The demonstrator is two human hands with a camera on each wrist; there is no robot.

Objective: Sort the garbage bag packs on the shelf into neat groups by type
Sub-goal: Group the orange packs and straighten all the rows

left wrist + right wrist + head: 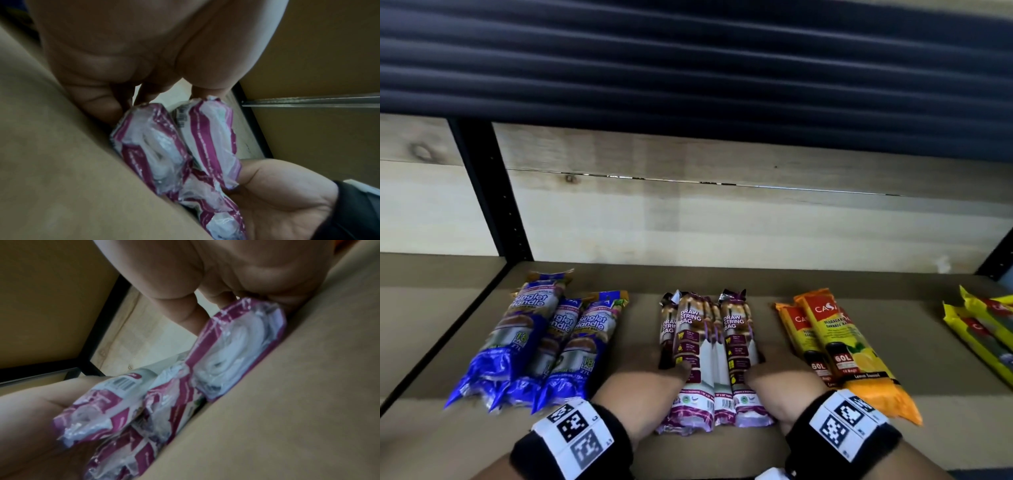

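Several purple-and-white drawstring bag packs (709, 342) lie side by side in the middle of the brown shelf (640, 318), their long sides running front to back. My left hand (650, 370) lies flat against the group's left side, its thumb over the top of a pack. My right hand (780, 370) presses the right side in the same way. The left wrist view shows the pack ends (154, 146) between my left fingers (102, 100) and the right palm (283, 194). In the right wrist view the packs (236, 353) lie bunched together on the shelf.
Three blue singlet-handle packs (544, 342) lie to the left. Orange lemon-print packs (842, 346) lie to the right, with yellow packs (983, 325) at the far right edge. A black upright (496, 192) and a pale wood back panel (722, 222) close the bay.
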